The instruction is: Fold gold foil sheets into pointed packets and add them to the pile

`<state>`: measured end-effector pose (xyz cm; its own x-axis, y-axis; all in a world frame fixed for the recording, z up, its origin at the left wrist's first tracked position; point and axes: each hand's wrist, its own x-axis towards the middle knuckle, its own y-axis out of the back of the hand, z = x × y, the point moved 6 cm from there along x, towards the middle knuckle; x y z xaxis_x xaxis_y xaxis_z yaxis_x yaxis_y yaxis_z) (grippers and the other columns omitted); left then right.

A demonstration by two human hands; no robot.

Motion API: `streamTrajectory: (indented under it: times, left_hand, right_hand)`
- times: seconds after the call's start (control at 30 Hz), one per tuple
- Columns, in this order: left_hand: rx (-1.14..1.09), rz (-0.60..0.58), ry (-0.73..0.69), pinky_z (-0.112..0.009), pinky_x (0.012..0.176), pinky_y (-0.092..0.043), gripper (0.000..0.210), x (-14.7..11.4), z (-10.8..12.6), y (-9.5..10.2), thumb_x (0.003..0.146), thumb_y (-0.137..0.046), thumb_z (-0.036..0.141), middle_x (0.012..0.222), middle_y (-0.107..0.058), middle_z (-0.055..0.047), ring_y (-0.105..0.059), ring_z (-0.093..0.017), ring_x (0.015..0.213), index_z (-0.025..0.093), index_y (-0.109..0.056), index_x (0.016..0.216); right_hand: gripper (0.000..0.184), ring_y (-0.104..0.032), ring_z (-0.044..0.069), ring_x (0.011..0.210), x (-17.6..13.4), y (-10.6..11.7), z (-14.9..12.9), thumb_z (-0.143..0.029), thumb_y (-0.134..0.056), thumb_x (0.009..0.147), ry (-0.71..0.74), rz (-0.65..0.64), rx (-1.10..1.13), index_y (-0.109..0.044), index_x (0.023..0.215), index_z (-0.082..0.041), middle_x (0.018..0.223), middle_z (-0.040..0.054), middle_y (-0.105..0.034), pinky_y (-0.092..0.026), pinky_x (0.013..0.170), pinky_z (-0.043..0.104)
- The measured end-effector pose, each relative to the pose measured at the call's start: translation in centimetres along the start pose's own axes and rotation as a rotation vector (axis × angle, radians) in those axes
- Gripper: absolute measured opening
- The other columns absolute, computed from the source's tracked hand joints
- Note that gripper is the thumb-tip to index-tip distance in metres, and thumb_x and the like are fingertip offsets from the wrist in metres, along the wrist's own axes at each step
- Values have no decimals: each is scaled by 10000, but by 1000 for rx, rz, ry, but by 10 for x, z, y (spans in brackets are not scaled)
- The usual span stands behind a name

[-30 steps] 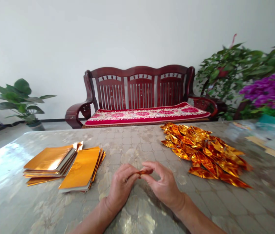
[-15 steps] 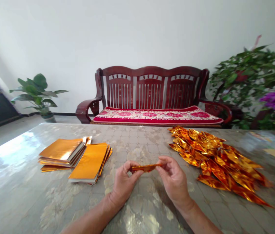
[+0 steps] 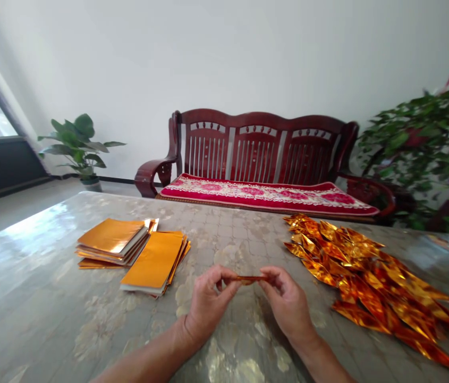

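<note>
A narrow folded strip of gold foil paper [image 3: 251, 279] is stretched level between my two hands, above the table. My left hand [image 3: 212, 298] pinches its left end between thumb and fingers. At the other end, my right hand [image 3: 290, 303] pinches it the same way. To the left lie two stacks of flat gold foil sheets, the farther stack [image 3: 110, 235] and the nearer stack [image 3: 154, 260]. On the right is a heap of folded, pointed gold foil pieces [image 3: 363, 271].
The table [image 3: 104, 319] has a shiny patterned cover. A clear plastic bag [image 3: 439, 252] lies at its far right. Behind stands a dark red wooden bench [image 3: 256, 146] with a red patterned cushion [image 3: 272, 194]. Potted plants [image 3: 75, 143] flank it.
My hands have come closer together, and the foil strip between them looks narrower and shorter. The whole view has shifted and tilted slightly, moving the surroundings rightward.
</note>
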<state>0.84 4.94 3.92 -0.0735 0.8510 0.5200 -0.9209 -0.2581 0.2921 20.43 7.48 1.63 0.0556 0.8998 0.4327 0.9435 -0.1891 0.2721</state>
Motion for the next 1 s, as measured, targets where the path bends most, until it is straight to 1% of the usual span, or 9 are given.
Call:
streamTrajectory:
  times: [0.1, 0.17, 0.3, 0.37, 0.47, 0.63, 0.83, 1.0]
  left_hand:
    - [29, 3, -50, -198, 588, -425, 94, 0, 5, 1, 833, -638, 167, 678, -657, 16, -546, -97, 602, 175, -671, 746]
    - [53, 10, -87, -199, 597, -423, 101, 1, 8, 1, 831, -626, 139, 679, -653, 17, -551, -100, 614, 176, -661, 745]
    - [89, 21, -180, -207, 620, -423, 119, 0, 13, 1, 823, -623, 105, 668, -646, 22, -563, -106, 636, 181, -647, 734]
    - [86, 7, -223, -211, 640, -429, 121, -2, 16, 0, 821, -629, 98, 671, -648, 23, -574, -110, 650, 185, -653, 741]
    - [67, -47, -252, -213, 665, -444, 118, -4, 19, -4, 829, -631, 95, 696, -661, 16, -596, -114, 677, 188, -669, 767]
    - [63, -103, -256, -215, 678, -458, 94, -7, 18, -8, 867, -635, 138, 724, -680, 3, -623, -121, 700, 187, -682, 801]
    - [102, -147, -249, -230, 697, -458, 90, -8, 14, -9, 880, -633, 146, 746, -689, -6, -633, -136, 729, 191, -687, 824]
    - [106, -161, -254, -233, 706, -455, 94, -8, 13, -9, 883, -629, 140, 763, -696, -8, -634, -137, 741, 194, -689, 836]
  right_hand:
    - [72, -658, 190, 761, -1, -3, -10, -253, -616, 852, 89, -79, -75, -674, 879, -220, 809, 27, -695, -522, 723, 302]
    - [86, -649, 187, 803, -2, -6, -20, -233, -598, 884, 177, -134, -117, -683, 872, -228, 833, 28, -689, -515, 753, 301]
    - [108, -629, 190, 876, -8, -9, -40, -225, -601, 915, 352, -197, -156, -700, 954, -244, 889, 34, -691, -505, 795, 314]
    - [125, -621, 189, 879, -10, -9, -47, -210, -588, 926, 404, -201, -134, -699, 971, -244, 884, 35, -689, -505, 790, 314]
    - [124, -616, 182, 845, -11, -9, -52, -193, -583, 928, 405, -172, -91, -698, 930, -239, 836, 28, -680, -504, 760, 304]
    - [73, -615, 170, 781, -12, -9, -54, -176, -655, 877, 371, -136, -54, -697, 853, -231, 772, 10, -668, -494, 714, 285]
    - [77, -631, 161, 772, -11, -9, -55, -161, -672, 855, 352, -148, 7, -705, 837, -229, 775, 6, -687, -502, 728, 279]
    - [74, -642, 157, 759, -9, -10, -55, -158, -686, 834, 302, -163, 32, -696, 796, -220, 769, 8, -679, -503, 715, 267]
